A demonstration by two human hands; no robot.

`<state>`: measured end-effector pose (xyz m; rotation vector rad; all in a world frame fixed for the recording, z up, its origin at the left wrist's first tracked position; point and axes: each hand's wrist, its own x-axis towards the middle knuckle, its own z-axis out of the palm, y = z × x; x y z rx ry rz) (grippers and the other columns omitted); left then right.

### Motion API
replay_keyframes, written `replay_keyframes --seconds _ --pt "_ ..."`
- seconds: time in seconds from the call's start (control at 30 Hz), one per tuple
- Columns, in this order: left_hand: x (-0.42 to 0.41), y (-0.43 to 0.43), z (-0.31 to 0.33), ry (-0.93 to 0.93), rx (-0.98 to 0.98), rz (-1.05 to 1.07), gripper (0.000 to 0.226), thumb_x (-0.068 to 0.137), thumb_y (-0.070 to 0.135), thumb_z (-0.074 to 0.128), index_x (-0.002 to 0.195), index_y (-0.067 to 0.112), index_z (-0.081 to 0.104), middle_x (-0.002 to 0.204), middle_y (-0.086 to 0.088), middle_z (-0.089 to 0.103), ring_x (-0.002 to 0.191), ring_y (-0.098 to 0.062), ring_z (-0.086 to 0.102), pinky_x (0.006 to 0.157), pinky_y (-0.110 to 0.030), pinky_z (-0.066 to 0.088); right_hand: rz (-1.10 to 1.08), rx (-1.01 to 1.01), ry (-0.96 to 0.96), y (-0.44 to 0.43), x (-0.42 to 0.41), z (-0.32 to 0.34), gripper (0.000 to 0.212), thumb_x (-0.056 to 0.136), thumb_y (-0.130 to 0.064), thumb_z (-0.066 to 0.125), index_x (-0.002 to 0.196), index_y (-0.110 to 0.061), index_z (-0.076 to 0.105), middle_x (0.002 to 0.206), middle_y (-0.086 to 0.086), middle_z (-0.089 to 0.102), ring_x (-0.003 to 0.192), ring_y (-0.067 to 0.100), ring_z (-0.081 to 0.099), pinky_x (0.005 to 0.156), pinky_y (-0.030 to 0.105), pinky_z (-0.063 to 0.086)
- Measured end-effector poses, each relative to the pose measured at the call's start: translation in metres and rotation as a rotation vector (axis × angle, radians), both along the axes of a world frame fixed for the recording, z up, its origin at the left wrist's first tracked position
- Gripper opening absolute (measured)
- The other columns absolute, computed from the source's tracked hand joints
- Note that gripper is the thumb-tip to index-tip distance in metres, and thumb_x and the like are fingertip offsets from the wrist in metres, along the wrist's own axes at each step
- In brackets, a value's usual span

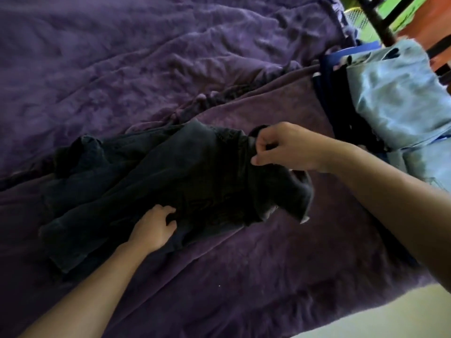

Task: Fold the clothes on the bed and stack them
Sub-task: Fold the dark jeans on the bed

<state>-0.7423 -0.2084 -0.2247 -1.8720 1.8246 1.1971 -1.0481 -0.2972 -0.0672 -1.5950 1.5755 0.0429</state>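
A rumpled purple blanket [170, 69] covers the whole bed, creased in long ridges, with a heavier fold running across its middle. Past the bed's far right corner stands a dark frame post [375, 18], and behind it there are blurred patches of orange and green. A strip of pale floor [395, 318] shows beyond the near edge of the bed. The dark trousers [195, 179] lie on the blanket in the near half of the bed, roughly midway along it. Their long axis runs at a slant, with the leg ends toward the near left and the waist end toward the far right. The legs are bunched and partly overlapping, and one waist corner flops out toward the near edge. The right hand [285, 147] is at the waist end, its grip clamped on the waistband between thumb and bent fingers. The left hand [151, 228] rests on the middle of the trousers on the side toward the near edge, its fingers curled into the cloth and its grip closed on a fold. Toward the right edge of the bed, near the waist end, is a stack of folded clothes [341, 113]. It has light blue jeans [395, 98] on top and darker pieces below.
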Motion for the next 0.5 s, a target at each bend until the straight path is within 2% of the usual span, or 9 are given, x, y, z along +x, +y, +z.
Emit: replay_keyframes --seconds 0.1,0.17,0.23,0.3,0.37,0.4,0.47,0.5 --pt "0.025 0.008 0.005 0.029 -0.034 0.205 0.038 0.095 0.025 0.054 0.132 0.018 0.053 0.129 -0.008 0.053 0.114 -0.022 0.053 0.094 -0.033 0.045 -0.102 0.195 -0.256 -0.019 0.070 -0.031 0.019 0.087 -0.010 0.067 0.073 -0.013 0.055 0.075 0.009 0.063 0.047 0.012 0.061 0.039 0.019 0.040" --pt "0.038 0.014 0.004 0.039 -0.056 0.328 0.036 0.094 0.022 0.056 0.130 0.017 0.055 0.126 -0.009 0.055 0.112 -0.022 0.055 0.092 -0.031 0.045 -0.211 0.338 -0.379 -0.022 0.113 -0.066 0.018 0.089 -0.007 0.064 0.076 -0.011 0.052 0.083 0.013 0.061 0.052 0.015 0.064 0.040 0.021 0.043" --pt "0.048 0.022 0.003 0.056 -0.051 0.456 0.033 0.094 0.020 0.056 0.126 0.016 0.057 0.123 -0.008 0.057 0.108 -0.020 0.056 0.091 -0.030 0.045 -0.314 0.208 -0.395 -0.019 0.133 -0.100 0.020 0.089 -0.012 0.066 0.075 -0.014 0.052 0.074 0.008 0.062 0.060 0.020 0.067 0.047 0.027 0.049" --pt "0.051 0.031 0.001 0.083 -0.088 0.552 0.028 0.094 0.019 0.057 0.121 0.014 0.061 0.117 -0.010 0.061 0.099 -0.018 0.057 0.086 -0.028 0.045 -0.468 -0.129 -0.346 -0.013 0.119 -0.114 0.022 0.086 -0.019 0.069 0.071 -0.019 0.053 0.065 0.000 0.061 0.062 0.017 0.066 0.053 0.027 0.048" --pt "0.043 0.041 0.000 0.119 -0.179 0.600 0.030 0.091 0.025 0.061 0.119 0.014 0.062 0.110 -0.009 0.064 0.091 -0.016 0.059 0.081 -0.027 0.045 -0.619 -0.421 -0.200 -0.009 0.081 -0.116 0.017 0.085 -0.025 0.068 0.074 -0.019 0.055 0.067 -0.004 0.060 0.065 0.012 0.058 0.060 0.023 0.043" --pt "0.031 0.043 0.001 0.168 -0.209 0.592 0.038 0.088 0.031 0.065 0.123 0.018 0.060 0.110 -0.006 0.063 0.092 -0.016 0.060 0.081 -0.027 0.046 -0.696 -0.495 -0.112 -0.006 0.055 -0.115 0.013 0.086 -0.028 0.066 0.080 -0.020 0.058 0.073 -0.004 0.060 0.070 0.011 0.055 0.065 0.025 0.043" --pt "-0.005 0.044 -0.001 0.300 -0.196 0.546 0.070 0.076 0.045 0.075 0.137 0.031 0.045 0.119 0.002 0.055 0.103 -0.014 0.056 0.087 -0.030 0.047 -0.826 -0.480 0.047 -0.003 0.007 -0.121 0.015 0.088 -0.032 0.060 0.096 -0.020 0.062 0.089 -0.002 0.065 0.082 0.012 0.056 0.079 0.029 0.046" --pt "-0.027 0.043 -0.002 0.350 -0.154 0.532 0.087 0.068 0.051 0.078 0.142 0.037 0.035 0.126 0.003 0.051 0.110 -0.014 0.053 0.092 -0.033 0.046 -0.848 -0.384 0.082 -0.001 -0.006 -0.129 0.024 0.089 -0.035 0.059 0.107 -0.020 0.062 0.100 -0.001 0.066 0.089 0.014 0.059 0.084 0.031 0.047"
